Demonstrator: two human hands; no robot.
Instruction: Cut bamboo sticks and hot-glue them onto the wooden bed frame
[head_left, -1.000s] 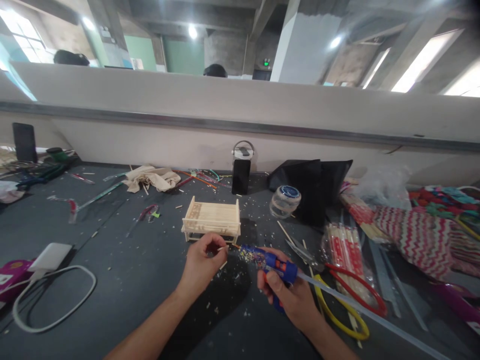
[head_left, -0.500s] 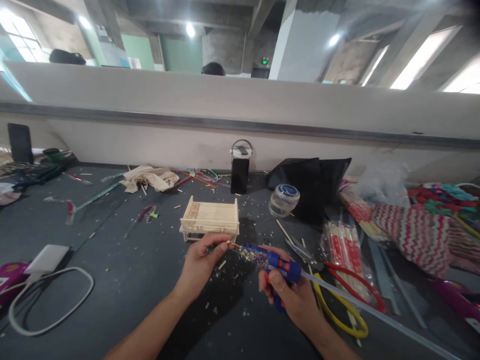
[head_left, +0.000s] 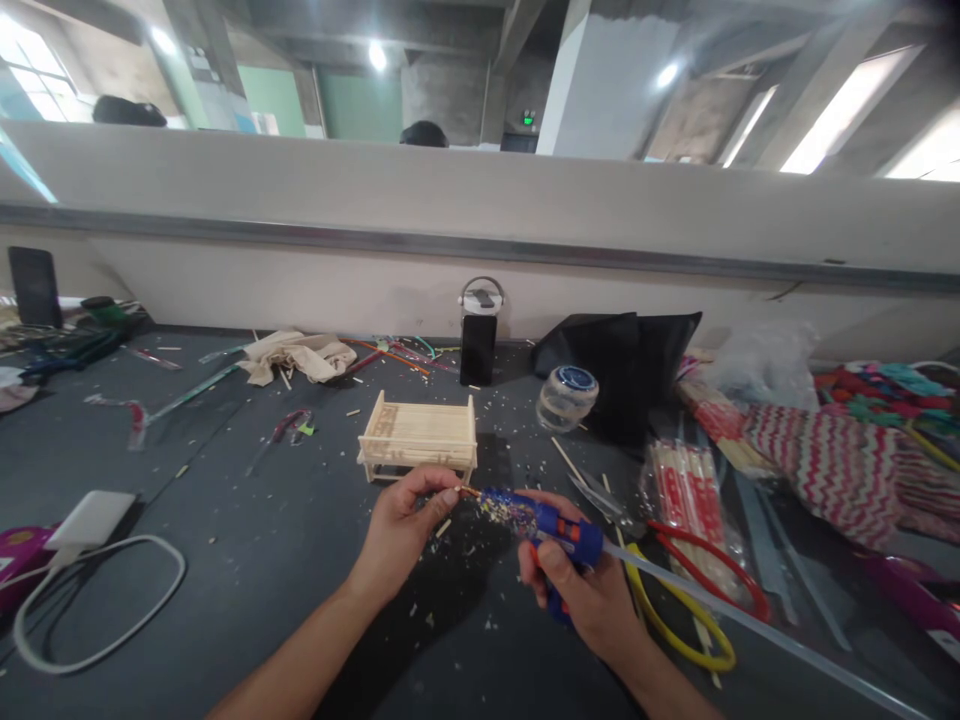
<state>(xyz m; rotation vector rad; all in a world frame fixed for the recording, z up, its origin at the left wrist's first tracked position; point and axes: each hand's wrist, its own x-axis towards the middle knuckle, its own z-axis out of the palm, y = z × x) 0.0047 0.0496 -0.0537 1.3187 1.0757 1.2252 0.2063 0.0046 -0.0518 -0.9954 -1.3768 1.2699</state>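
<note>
Holding a blue glue gun (head_left: 583, 542), right hand (head_left: 589, 590) faces left hand (head_left: 401, 525).

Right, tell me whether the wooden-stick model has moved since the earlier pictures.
No: the wooden-stick model keeps its place against the upright black phone behind it; both merely sit slightly further left in the picture.

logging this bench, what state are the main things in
Left grip, pinching a small pale piece
Right grip, closed round the glue gun
Glue gun, held, glue stick protruding from its back
Wooden model, standing
Jar, lid on
Centre phone, propped upright, screen dark
Beige cloth, crumpled
White cable, looped
</note>
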